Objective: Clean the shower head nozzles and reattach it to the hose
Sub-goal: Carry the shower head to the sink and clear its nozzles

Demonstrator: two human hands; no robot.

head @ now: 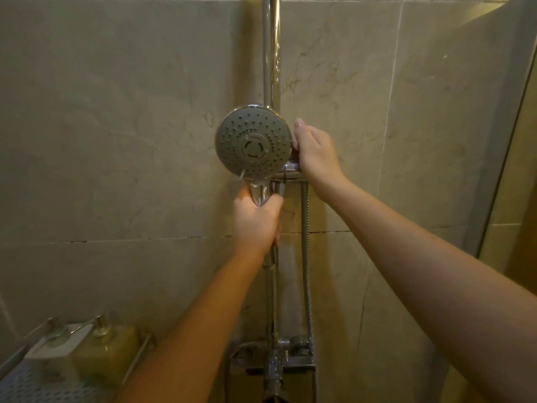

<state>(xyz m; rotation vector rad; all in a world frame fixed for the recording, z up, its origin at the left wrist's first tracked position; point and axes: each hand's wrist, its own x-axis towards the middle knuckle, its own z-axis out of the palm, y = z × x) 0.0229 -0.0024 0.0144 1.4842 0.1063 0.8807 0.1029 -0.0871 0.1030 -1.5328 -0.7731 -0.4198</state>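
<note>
The round shower head (253,142) faces me with its grey nozzle plate, in front of the chrome riser pipe (271,53). My left hand (257,221) is closed around its chrome handle just below the head. My right hand (313,151) grips the holder bracket (290,165) on the pipe, right beside the head's edge. The metal hose (306,257) hangs down from the bracket area to the mixer valve (286,354). Where the handle meets the hose is hidden by my left hand.
Beige marble tiles cover the wall. At the lower left a wire shelf (32,379) holds a yellowish soap dispenser (106,350) and a white one (55,349). A glass panel with a metal frame (505,141) stands at the right.
</note>
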